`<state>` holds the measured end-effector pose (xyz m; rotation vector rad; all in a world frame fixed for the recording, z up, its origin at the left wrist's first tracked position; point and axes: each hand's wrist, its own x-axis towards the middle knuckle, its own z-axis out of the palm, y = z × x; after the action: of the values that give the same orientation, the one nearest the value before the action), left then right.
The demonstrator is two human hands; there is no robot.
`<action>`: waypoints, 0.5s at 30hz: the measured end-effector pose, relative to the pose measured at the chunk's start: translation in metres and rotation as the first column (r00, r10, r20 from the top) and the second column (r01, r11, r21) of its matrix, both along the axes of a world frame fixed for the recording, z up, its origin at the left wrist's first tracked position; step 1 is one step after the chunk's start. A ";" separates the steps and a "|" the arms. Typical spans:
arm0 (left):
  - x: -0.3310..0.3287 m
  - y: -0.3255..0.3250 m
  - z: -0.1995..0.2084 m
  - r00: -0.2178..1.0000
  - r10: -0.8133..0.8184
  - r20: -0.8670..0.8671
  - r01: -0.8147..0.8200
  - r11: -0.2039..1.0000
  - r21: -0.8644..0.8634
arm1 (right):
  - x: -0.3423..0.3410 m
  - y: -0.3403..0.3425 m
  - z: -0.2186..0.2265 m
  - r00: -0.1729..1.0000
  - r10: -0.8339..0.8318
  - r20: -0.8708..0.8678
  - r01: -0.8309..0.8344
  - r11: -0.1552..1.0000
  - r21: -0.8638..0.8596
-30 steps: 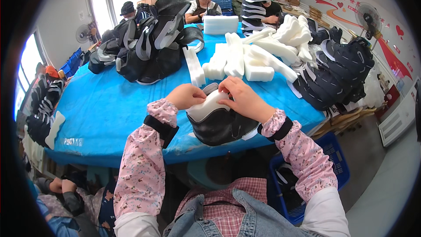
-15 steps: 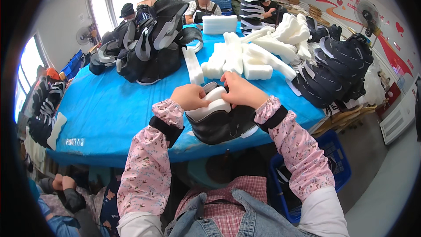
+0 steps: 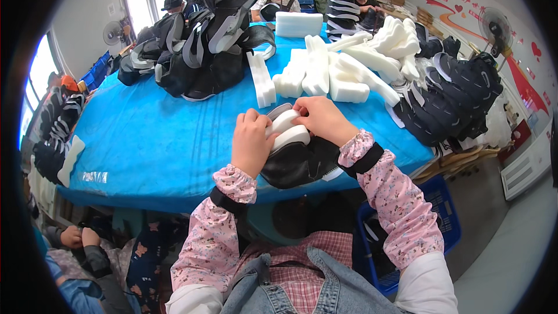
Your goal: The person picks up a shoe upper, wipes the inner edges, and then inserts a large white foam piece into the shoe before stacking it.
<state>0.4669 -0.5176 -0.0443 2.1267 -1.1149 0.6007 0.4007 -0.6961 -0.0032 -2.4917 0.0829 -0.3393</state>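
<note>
Near the front edge of the table, a black shoe upper (image 3: 290,166) lies with a thick white foam pad (image 3: 292,135) showing in its opening. My left hand (image 3: 251,142) is closed on the pad's left side, with the fingers curled over and pointing away from me. From the right, my right hand (image 3: 325,119) pinches the far part of the same foam between thumb and fingers. The foam is folded into two rounded ridges. My fingers hide part of the opening, so how deep the foam sits inside cannot be seen.
Beyond my hands lie white foam pieces (image 3: 317,67). Heaps of black uppers stand on the blue-covered table (image 3: 145,134) at left (image 3: 203,52) and right (image 3: 453,93). A blue crate (image 3: 444,209) stands below right. Several people work around the table.
My left hand has turned more upright and slid right, along the foam's left side. My right hand keeps its pinch. The whole view has shifted slightly.
</note>
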 end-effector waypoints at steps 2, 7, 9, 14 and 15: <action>0.000 0.001 -0.001 1.000 0.006 -0.006 -0.006 1.000 0.002 | 0.003 0.000 -0.004 0.997 0.005 0.081 -0.003 1.000 -0.016; -0.006 -0.005 -0.005 0.996 0.047 -0.079 -0.046 0.999 0.012 | 0.006 -0.005 -0.006 0.996 -0.019 0.086 0.013 0.998 0.067; -0.008 -0.004 -0.010 0.994 0.098 -0.044 -0.099 0.995 -0.014 | 0.006 -0.001 -0.003 0.996 -0.003 0.084 -0.008 0.993 0.119; 0.007 -0.002 0.001 0.989 0.093 -0.114 -0.090 0.996 0.027 | 0.009 0.004 -0.001 0.993 0.051 0.106 -0.055 0.998 0.034; 0.012 -0.002 0.005 0.993 0.054 -0.105 -0.048 0.997 0.060 | 0.008 0.000 -0.004 0.992 0.054 0.110 -0.058 0.998 0.034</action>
<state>0.4785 -0.5195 -0.0389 2.2145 -1.0336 0.4779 0.4091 -0.6960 -0.0072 -2.4287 -0.0249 -0.4460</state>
